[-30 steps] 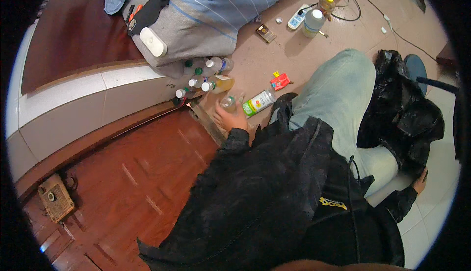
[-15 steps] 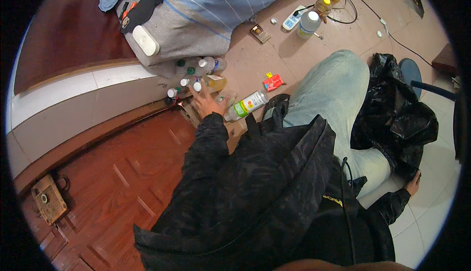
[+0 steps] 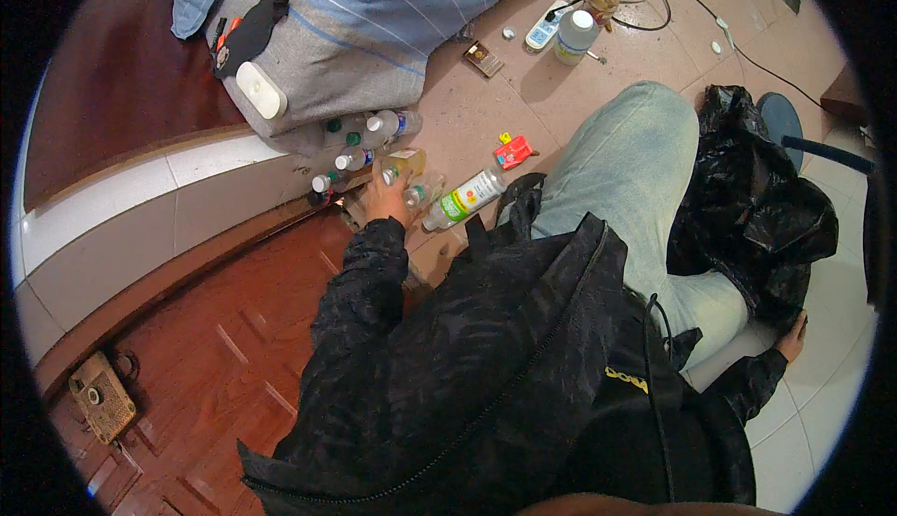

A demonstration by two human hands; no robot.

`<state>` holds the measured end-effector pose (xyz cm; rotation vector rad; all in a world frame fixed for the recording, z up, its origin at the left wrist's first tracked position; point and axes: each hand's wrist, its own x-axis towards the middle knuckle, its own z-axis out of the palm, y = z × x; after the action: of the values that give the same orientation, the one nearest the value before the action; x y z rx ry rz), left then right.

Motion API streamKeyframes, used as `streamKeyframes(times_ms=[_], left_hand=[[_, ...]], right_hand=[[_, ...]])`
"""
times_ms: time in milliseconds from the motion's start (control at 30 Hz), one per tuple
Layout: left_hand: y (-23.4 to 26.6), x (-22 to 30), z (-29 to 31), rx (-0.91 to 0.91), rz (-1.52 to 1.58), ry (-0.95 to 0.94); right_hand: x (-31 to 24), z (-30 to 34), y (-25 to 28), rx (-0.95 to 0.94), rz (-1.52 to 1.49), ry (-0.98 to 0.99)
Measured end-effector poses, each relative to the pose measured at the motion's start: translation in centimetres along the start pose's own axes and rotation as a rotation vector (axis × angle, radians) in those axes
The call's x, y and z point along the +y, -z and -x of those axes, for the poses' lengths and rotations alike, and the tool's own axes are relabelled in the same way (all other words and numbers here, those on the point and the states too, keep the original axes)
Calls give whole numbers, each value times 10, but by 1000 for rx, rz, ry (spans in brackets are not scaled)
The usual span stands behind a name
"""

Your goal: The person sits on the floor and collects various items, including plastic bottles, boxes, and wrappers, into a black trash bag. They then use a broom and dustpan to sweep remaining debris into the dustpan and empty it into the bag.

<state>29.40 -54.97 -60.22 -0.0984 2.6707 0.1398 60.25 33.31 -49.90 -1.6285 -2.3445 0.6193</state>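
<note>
My left hand (image 3: 385, 202) reaches down among plastic bottles on the floor by the low tiled ledge. Its fingers close around the capped end of a bottle of yellowish liquid (image 3: 408, 158). Clear bottles with white caps (image 3: 355, 158) crowd beside it, and a small clear bottle (image 3: 427, 189) lies just right of the hand. Farther right rests a clear bottle with a green-and-white label (image 3: 464, 198). On my other side, my right hand (image 3: 793, 336) grips the lower edge of a crumpled black plastic bag (image 3: 747, 207); its fingertips are partly hidden.
A red packet (image 3: 513, 152) and a flat dark box (image 3: 483, 59) lie on the tiles. Farther off stand a white-capped bottle (image 3: 576, 39), a yellow-capped bottle (image 3: 603, 2) and a power strip (image 3: 547, 25) with cables. A bed (image 3: 364, 39) borders the far left; a reddish-brown door (image 3: 215, 357) is nearer.
My left hand has closed in on the bottle of yellowish liquid, and its cap end has swung to the right. My right hand stays at the bag. The whole view has shifted slightly.
</note>
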Motion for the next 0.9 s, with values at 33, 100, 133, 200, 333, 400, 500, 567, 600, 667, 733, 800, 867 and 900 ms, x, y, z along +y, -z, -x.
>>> streamKeyframes(times_ms=[33,100,133,200,333,400,500,567,600,667,733,800,867,900], left_hand=[[-4,-1,2,-9,11,-19],[-10,-3,3,73,17,-95],[-13,-4,2,80,30,-123],[-18,-6,0,54,-9,-163],[-27,-11,-5,-27,13,-128],[-31,-16,-8,-58,-68,-137],[-38,-23,-14,-57,-201,-201],[-39,-25,-19,-43,-163,-192],[-37,-23,-20,-59,-244,-243],[-30,-13,-24,-89,-303,-291],[-13,4,-23,-84,-220,-306],[16,30,-26,-100,-46,-265],[57,60,-24,-178,100,-145],[82,77,-25,-224,76,-92]], right_hand=[[3,0,0,8,34,47],[9,-1,-1,35,124,188],[11,-2,-1,26,130,170],[15,-4,-3,32,184,177],[17,-8,-8,82,-39,25],[18,-10,-9,101,39,73],[16,-9,-11,76,97,245],[8,-7,-13,38,10,114],[3,-3,-13,33,-45,71],[-13,9,-17,47,-29,119],[-34,23,-20,48,-159,-4],[-56,39,-21,70,-126,3],[-77,51,-21,60,-200,-7],[-85,57,-20,-19,-298,-58]])
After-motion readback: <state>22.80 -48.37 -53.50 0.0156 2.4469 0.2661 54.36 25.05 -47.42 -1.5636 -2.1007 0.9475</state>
